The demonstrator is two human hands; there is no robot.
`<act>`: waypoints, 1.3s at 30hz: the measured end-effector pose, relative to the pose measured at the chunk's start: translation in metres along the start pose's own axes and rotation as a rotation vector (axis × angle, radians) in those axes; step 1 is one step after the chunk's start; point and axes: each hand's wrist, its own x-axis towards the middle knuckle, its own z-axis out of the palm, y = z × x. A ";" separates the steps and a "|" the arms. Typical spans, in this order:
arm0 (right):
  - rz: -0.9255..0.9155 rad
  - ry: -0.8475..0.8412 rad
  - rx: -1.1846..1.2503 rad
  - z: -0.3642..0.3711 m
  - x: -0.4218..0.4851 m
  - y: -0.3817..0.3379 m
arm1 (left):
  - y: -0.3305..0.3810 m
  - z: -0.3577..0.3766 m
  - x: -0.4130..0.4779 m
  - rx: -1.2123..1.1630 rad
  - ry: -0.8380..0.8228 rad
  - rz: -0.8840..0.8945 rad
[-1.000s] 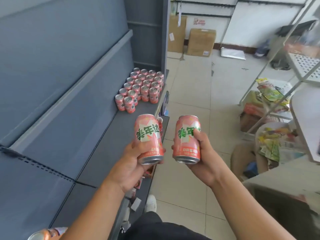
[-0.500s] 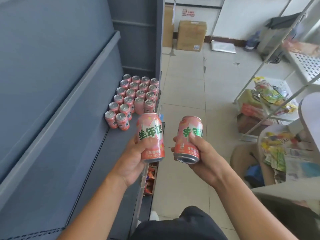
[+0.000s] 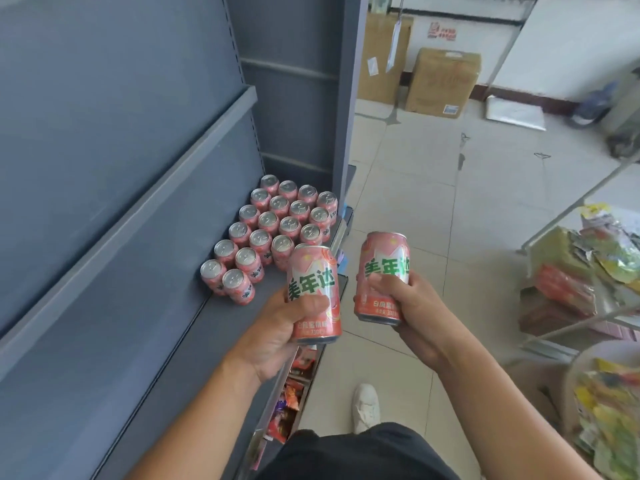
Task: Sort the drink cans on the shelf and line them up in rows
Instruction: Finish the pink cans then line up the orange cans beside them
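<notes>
Each of my hands carries an upright pink drink can with green lettering. My left hand point(image 3: 277, 327) grips the left can point(image 3: 313, 282) over the front edge of the grey shelf point(image 3: 194, 344). My right hand point(image 3: 408, 306) grips the right can point(image 3: 384, 268) out over the aisle floor. Several matching pink cans point(image 3: 277, 230) stand in tidy rows at the far end of the shelf, just beyond the left can. The nearest two of them point(image 3: 228, 282) form a short front row.
A grey upright post point(image 3: 349, 98) closes the shelf's far end. A higher shelf point(image 3: 138, 209) overhangs on the left. Snack packets point(image 3: 287, 400) lie on the shelf below. Cardboard boxes point(image 3: 443, 81) stand on the floor far off. A wire rack of snacks point(image 3: 588, 271) stands on the right.
I have moved closer to the rows of cans; they now appear larger and nearer my hands. Both hands still hold their cans, and the left can has come up beside the rows.
</notes>
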 end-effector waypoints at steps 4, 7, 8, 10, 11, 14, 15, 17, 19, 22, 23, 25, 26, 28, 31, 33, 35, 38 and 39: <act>0.007 -0.107 -0.067 -0.021 0.043 -0.040 | 0.008 0.026 0.039 -0.021 0.154 0.040; 0.020 -0.153 -0.068 -0.024 0.077 -0.058 | 0.017 0.036 0.063 -0.059 0.287 0.098; 0.032 -0.170 -0.056 -0.023 0.087 -0.061 | 0.021 0.037 0.068 -0.058 0.317 0.111; 0.056 -0.208 -0.056 -0.019 0.108 -0.067 | 0.029 0.033 0.077 -0.059 0.367 0.133; 0.068 -0.223 -0.063 -0.016 0.119 -0.068 | 0.033 0.029 0.082 -0.069 0.391 0.139; 0.104 -0.266 -0.088 -0.005 0.151 -0.070 | 0.046 0.013 0.094 -0.095 0.444 0.161; 0.115 -0.276 -0.094 0.001 0.161 -0.069 | 0.049 0.005 0.099 -0.105 0.462 0.170; 0.139 -0.292 -0.120 0.011 0.182 -0.068 | 0.055 -0.010 0.108 -0.132 0.490 0.175; 0.147 -0.318 -0.166 0.022 0.202 -0.068 | 0.060 -0.025 0.119 -0.147 0.512 0.173; 0.156 -0.344 -0.218 0.036 0.229 -0.068 | 0.067 -0.044 0.137 -0.175 0.553 0.163; 0.159 -0.343 -0.235 0.040 0.237 -0.068 | 0.069 -0.049 0.143 -0.187 0.560 0.165; 0.165 -0.350 -0.278 0.047 0.251 -0.066 | 0.071 -0.058 0.153 -0.206 0.573 0.168; 0.167 -0.358 -0.299 0.050 0.258 -0.065 | 0.070 -0.062 0.156 -0.213 0.584 0.165; 0.187 -0.363 -0.329 0.055 0.269 -0.060 | 0.067 -0.070 0.159 -0.216 0.604 0.158; 0.240 -0.354 -0.344 0.062 0.284 -0.055 | 0.059 -0.078 0.161 -0.193 0.679 0.146; 0.275 -0.375 -0.366 0.064 0.295 -0.050 | 0.054 -0.081 0.163 -0.198 0.746 0.149; 0.304 -0.405 -0.417 0.066 0.304 -0.046 | 0.049 -0.080 0.163 -0.219 0.816 0.138; 0.312 -0.450 -0.510 0.066 0.320 -0.035 | 0.038 -0.076 0.165 -0.238 0.925 0.107; 0.315 -0.465 -0.537 0.067 0.324 -0.031 | 0.034 -0.074 0.166 -0.241 0.964 0.099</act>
